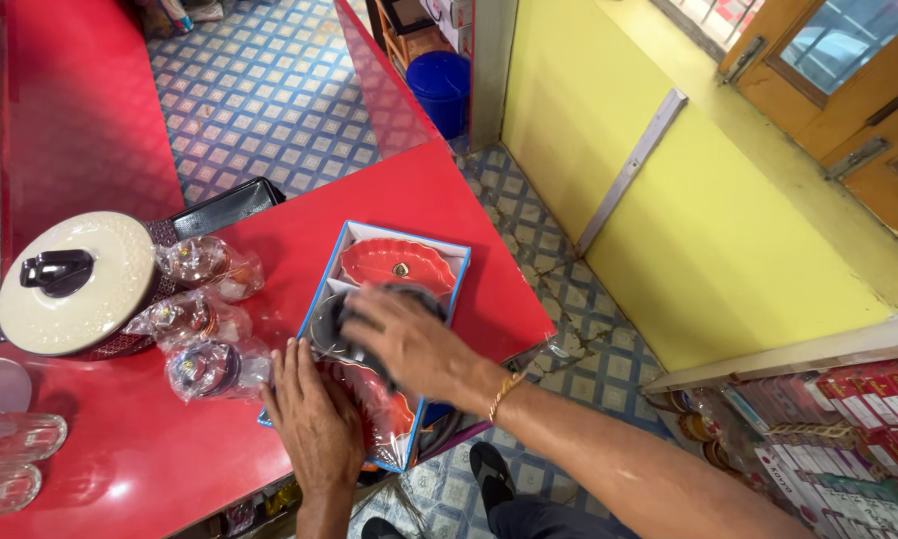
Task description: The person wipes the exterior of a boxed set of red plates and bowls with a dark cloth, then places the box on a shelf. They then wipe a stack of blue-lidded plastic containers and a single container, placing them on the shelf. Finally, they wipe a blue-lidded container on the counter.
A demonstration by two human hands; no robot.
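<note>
Standing at the red counter (120,439), a person works over an open blue box (334,262) that lies near the counter's right corner. The right hand (409,339) rests palm-down on a dark round item (331,329) in the middle of the box. Its fingers (364,317) are spread apart and lie over the item's top; the hand is blurred, so whether they grip it cannot be told. The dark item shows only at the left and far side of those fingers. The left hand (314,419) lies flat at the box's near left edge, fingers straight and close together, touching clear wrap (379,409) over a red dish in the near end of the box. A red shell-shaped dish (397,265) sits uncovered in the far compartment, just beyond the right hand's fingertips.

Left of the box lie three small wrapped items (202,319) in a row, close to the left hand. Farther left stands a pot with a cream lid (85,289) and black knob. Glasses (10,459) stand at the near left edge. A blue bin (441,88) stands on the tiled floor beyond the counter.
</note>
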